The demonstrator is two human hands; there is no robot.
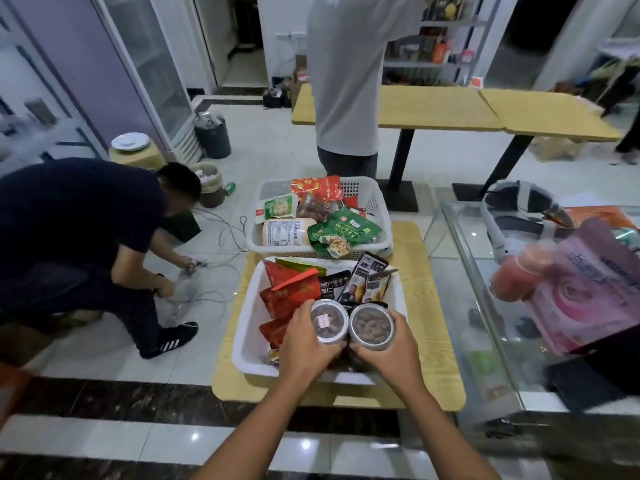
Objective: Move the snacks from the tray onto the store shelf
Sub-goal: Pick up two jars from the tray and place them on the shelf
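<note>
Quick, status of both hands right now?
Left hand: grips the clear round plastic jar of nuts with a sticker on its lid.
Right hand: grips the matching clear jar of nuts beside it.

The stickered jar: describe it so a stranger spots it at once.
Find the nearer white tray on the wooden table. Two clear nut jars are held over it. The jar in the left hand alone has a pink sticker on its lid.

Floor (277,147) under me: glossy white tile, dark marble band (104,400) | ahead: two wooden tables (433,105) | my left: glass-door cooler (156,64) | my right: glass counter (485,306)
</note>
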